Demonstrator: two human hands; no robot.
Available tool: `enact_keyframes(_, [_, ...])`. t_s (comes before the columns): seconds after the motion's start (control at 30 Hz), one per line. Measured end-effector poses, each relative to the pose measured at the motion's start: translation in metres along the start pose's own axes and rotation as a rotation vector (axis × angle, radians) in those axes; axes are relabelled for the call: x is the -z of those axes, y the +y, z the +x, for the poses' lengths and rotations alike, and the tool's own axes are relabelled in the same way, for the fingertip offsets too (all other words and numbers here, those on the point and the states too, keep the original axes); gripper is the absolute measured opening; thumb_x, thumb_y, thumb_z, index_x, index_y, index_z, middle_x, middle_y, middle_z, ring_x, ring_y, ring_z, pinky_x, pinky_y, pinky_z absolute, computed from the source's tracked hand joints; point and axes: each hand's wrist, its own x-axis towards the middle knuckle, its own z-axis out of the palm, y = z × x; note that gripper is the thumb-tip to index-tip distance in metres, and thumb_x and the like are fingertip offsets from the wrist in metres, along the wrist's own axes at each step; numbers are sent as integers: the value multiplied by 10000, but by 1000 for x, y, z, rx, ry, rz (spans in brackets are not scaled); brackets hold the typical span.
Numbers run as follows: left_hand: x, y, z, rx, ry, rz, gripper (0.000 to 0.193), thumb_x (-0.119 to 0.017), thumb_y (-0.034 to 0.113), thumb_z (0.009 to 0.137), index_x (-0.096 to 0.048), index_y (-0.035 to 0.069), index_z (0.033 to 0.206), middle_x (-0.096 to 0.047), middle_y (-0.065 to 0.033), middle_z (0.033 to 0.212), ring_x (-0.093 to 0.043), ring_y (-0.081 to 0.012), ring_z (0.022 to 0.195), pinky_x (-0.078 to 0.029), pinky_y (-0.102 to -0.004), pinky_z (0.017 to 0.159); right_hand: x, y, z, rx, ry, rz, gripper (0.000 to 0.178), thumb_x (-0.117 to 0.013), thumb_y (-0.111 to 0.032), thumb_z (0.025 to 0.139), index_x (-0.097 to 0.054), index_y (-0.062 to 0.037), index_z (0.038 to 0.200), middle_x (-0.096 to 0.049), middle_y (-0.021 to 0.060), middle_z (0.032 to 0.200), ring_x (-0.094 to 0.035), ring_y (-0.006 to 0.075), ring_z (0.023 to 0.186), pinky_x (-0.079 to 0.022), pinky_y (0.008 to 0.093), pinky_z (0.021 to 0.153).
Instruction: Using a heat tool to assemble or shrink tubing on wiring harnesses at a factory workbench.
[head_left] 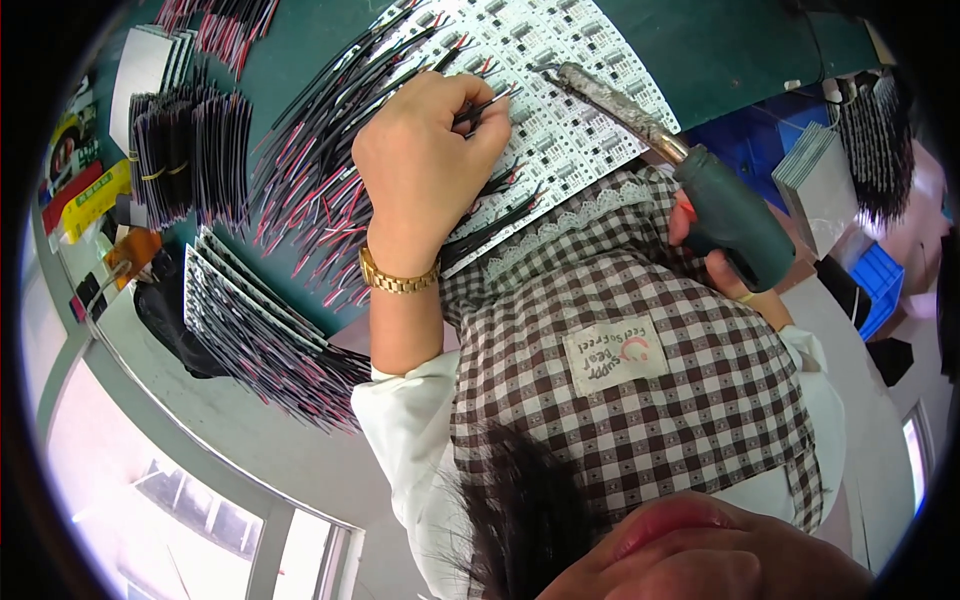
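Note:
My left hand (430,150), wearing a gold watch (398,278), is over a large white circuit board panel (610,130). Its fingers are closed in a pinch on a thin black wire (488,103), whose bare end points at the panel. My right hand (733,275) grips a soldering iron (735,215) by its dark green handle, mostly hidden behind it. The iron's crusted metal shaft slants up and left, its tip above the panel near the wire end. Rows of black and red wires (325,190) fan out from the panel's left part.
Wire bundles (165,160) lie on the green table (740,50) at left, near stacked white panels (150,70). More wired boards (255,330) sit at the near left. On the right are another stack of panels (815,175), hanging wires (878,150) and a blue crate (880,290).

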Motion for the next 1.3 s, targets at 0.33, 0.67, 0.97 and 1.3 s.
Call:
enact_keyframes(0.33, [5,-1,2,-40,-60,-7,86,-719,144,738,-660,84,754,-567,-50,683,-571,-246,601,-431,-340,512,5,0,3,92,-98,-28,689,-577,-446,887,-401,56,1324,-552,88,910,-533,167,816,-430,294,715])
enact_keyframes(0.67, [3,0,1,-30,-67,24,73,-718,148,724,-655,112,730,-563,-37,666,-560,-233,562,-420,-335,486,6,20,-8,-14,-43,-42,672,-611,-444,860,-423,41,1285,-540,64,887,-499,149,780,-409,281,709])
enact_keyframes(0.97, [5,-3,1,-34,-83,-19,67,-718,129,701,-664,104,730,-589,-41,672,-579,-230,588,-439,-328,511,17,22,0,256,-123,-382,541,-570,-314,878,-470,74,1241,-548,91,885,-493,160,725,-413,275,661])
enact_keyframes(1.3, [14,-1,-2,-52,-133,39,103,-724,66,740,-685,52,834,-614,-71,716,-585,-192,617,-458,-282,568,3,9,-3,166,48,-85,637,-532,-377,920,-404,92,1333,-556,97,900,-519,161,754,-423,283,669])
